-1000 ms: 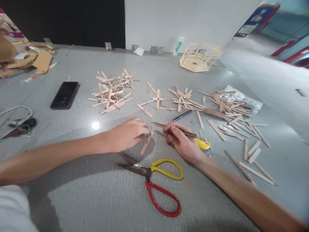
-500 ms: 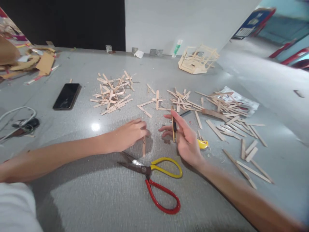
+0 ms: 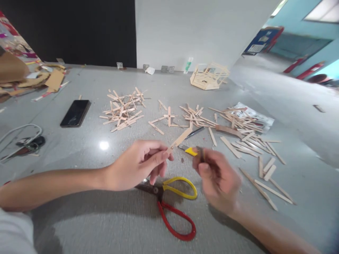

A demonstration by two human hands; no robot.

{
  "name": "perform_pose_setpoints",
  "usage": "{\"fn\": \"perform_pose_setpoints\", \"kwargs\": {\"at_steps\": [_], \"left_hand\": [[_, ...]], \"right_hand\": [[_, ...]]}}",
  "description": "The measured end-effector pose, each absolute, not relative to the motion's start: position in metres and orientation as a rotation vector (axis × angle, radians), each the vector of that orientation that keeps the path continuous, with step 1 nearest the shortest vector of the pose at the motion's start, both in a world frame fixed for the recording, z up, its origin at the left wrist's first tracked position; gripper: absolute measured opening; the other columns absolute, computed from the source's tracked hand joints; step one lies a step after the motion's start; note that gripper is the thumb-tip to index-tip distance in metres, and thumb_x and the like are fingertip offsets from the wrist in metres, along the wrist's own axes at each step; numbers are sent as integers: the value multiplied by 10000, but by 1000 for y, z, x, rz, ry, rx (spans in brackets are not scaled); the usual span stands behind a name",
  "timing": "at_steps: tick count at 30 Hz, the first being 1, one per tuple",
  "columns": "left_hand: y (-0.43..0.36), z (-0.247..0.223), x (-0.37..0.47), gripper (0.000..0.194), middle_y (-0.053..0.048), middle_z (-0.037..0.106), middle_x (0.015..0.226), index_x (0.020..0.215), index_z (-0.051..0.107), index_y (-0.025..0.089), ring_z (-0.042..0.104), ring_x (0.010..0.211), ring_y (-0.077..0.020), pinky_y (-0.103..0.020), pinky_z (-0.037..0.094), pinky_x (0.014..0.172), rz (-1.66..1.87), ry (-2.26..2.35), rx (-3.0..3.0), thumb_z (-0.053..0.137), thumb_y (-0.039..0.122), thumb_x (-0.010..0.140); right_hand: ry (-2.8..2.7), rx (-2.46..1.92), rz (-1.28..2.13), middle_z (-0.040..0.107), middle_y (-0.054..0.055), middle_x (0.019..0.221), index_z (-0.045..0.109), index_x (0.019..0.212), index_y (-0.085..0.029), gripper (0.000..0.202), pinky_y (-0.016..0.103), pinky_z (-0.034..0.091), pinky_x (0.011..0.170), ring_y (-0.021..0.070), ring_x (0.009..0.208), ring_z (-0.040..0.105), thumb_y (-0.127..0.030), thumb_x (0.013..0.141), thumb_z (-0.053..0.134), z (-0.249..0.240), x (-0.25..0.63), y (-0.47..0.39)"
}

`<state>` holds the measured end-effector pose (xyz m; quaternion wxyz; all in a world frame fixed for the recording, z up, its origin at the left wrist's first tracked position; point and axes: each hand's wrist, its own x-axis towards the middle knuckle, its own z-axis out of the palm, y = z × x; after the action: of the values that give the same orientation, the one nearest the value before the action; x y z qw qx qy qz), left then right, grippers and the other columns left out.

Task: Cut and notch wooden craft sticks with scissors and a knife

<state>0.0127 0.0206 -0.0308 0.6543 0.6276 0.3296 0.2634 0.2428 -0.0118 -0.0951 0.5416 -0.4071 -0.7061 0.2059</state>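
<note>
My left hand [image 3: 148, 160] pinches one end of a flat wooden stick [image 3: 182, 137], which is raised and slants up to the right. A yellow utility knife [image 3: 191, 151] is gripped in my right hand [image 3: 218, 173], its blade pointing left beside the stick. Whether the blade touches the wood I cannot tell. Just below my left hand lie large scissors with one yellow handle [image 3: 182, 188] and one red handle [image 3: 180, 225]; their blades are partly hidden by that hand. A dark pen-like tool [image 3: 195, 132] rests behind the knife.
Behind my hands are piles of wooden sticks [image 3: 122, 113], and more [image 3: 246, 141] lie to the right. A wooden frame model [image 3: 208, 79] stands at the back. On the left are a phone [image 3: 75, 113], a cable [image 3: 18, 127] and cardboard scraps [image 3: 55, 80].
My left hand has lifted the stick off the table. My right hand has closed around the knife and turned its blade toward the stick. The camera view has tilted up slightly.
</note>
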Motion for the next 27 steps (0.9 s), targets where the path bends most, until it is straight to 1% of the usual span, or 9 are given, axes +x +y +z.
{"fn": "perform_pose_setpoints", "kwargs": {"at_steps": [2, 5, 10, 14, 18, 20, 23, 27], "left_hand": [[14, -28, 13, 269, 48, 564, 645, 967, 585, 128, 483, 478, -55, -182, 398, 496, 575, 722, 1404, 461, 346, 1066], [9, -28, 14, 269, 68, 516, 605, 956, 579, 131, 436, 474, -49, -175, 370, 496, 522, 690, 1388, 451, 337, 1071], [5, -29, 14, 272, 76, 498, 603, 957, 568, 141, 406, 473, -47, -178, 339, 488, 498, 660, 1382, 446, 354, 1075], [3, -30, 13, 284, 76, 497, 608, 960, 563, 144, 403, 468, -47, -187, 338, 490, 487, 649, 1366, 435, 368, 1079], [1, -33, 14, 294, 82, 478, 594, 947, 554, 151, 381, 460, -50, -191, 311, 474, 497, 623, 1348, 445, 392, 1076], [1, -34, 14, 297, 82, 466, 590, 936, 553, 154, 369, 463, -53, -194, 298, 470, 497, 609, 1345, 451, 396, 1074], [1, -34, 14, 292, 77, 437, 600, 937, 569, 153, 361, 493, -64, -197, 275, 469, 507, 595, 1345, 457, 388, 1070], [-1, -35, 14, 290, 71, 408, 633, 954, 603, 146, 350, 529, -70, -202, 289, 495, 555, 596, 1376, 467, 377, 1065]], "right_hand": [[-1817, -967, 408, 654, -10, 758, 662, 1118, -241, 198, 233, 485, 522, 123, 590, 603, -131, 980, 572, -93, 242, -17], [-1891, -976, 401, 695, -20, 751, 656, 1098, -228, 246, 211, 513, 553, 111, 596, 649, -53, 966, 543, -88, 239, -20], [-1923, -936, 326, 761, -5, 827, 649, 993, -214, 231, 176, 548, 581, 95, 610, 692, -18, 943, 537, -84, 235, -20], [-1926, -933, 146, 789, 13, 853, 676, 1028, -218, 280, 204, 580, 605, 125, 635, 727, 12, 921, 555, -88, 233, -21], [-1922, -925, -10, 803, 24, 862, 688, 1064, -221, 328, 229, 583, 587, 149, 654, 744, 37, 897, 575, -92, 232, -22], [-1933, -907, 42, 802, 20, 860, 689, 1024, -222, 320, 228, 578, 573, 146, 644, 741, 36, 894, 550, -92, 233, -21], [-1935, -878, 174, 787, 7, 816, 688, 965, -228, 302, 227, 559, 526, 136, 574, 708, 14, 895, 521, -92, 234, -21], [-1896, -918, 171, 777, 7, 774, 697, 1015, -254, 324, 253, 552, 503, 152, 549, 695, -11, 909, 512, -95, 235, -23]]}}
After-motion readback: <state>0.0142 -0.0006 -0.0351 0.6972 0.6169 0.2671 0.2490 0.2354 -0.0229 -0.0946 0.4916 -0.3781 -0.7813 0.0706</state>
